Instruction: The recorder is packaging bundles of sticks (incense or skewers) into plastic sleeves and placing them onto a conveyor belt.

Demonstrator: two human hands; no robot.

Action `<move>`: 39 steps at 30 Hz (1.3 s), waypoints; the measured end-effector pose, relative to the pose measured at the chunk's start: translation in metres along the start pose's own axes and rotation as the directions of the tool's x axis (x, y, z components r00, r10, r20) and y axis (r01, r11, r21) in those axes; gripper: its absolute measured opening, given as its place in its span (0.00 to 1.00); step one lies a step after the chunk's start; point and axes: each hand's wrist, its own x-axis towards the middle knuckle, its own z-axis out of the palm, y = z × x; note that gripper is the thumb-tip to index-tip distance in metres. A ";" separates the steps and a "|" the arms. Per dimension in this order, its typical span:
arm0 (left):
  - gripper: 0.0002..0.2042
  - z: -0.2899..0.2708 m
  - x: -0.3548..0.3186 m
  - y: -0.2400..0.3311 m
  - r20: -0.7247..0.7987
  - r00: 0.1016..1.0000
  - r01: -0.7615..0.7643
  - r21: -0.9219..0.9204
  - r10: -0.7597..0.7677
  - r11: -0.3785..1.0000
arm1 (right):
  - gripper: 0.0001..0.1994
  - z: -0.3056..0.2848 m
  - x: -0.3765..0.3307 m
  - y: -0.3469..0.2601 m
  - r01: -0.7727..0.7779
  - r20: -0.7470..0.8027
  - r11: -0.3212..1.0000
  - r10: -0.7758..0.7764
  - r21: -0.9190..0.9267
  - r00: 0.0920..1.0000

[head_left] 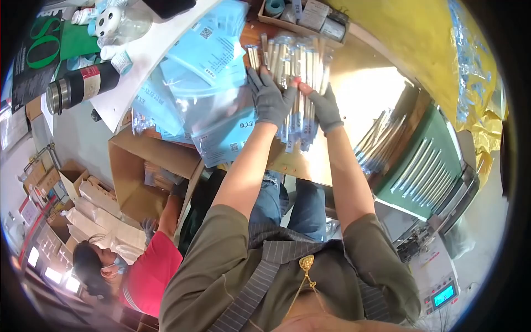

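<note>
A bundle of thin pale sticks in clear wrappers (pixel 293 61) lies on the wooden table in front of me. My left hand (pixel 271 98), in a grey glove with bare fingertips, grips its left side. From the right, my right hand (pixel 323 105), gloved the same way, clasps it, thumbs nearly meeting over the middle. The wrappers' blue ends hang toward me below my hands. Left of the bundle, light blue printed plastic bags (pixel 202 61) overlap in a pile, with a clear bag (pixel 221 138) nearer me.
More wrapped sticks (pixel 381 138) lie in a tray at right, beside a green conveyor belt (pixel 426 171) carrying a row of them. Far side: a small open box (pixel 301 19). At left stand a black flask (pixel 83 86) and a cardboard carton (pixel 149 171), where a person in red (pixel 152 265) reaches in.
</note>
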 end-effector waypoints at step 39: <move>0.31 0.163 -0.758 0.092 0.652 -0.758 -0.177 -0.171 -0.023 0.969 | 0.23 -0.162 -0.757 0.456 0.697 -0.746 0.349 0.527 0.627 0.408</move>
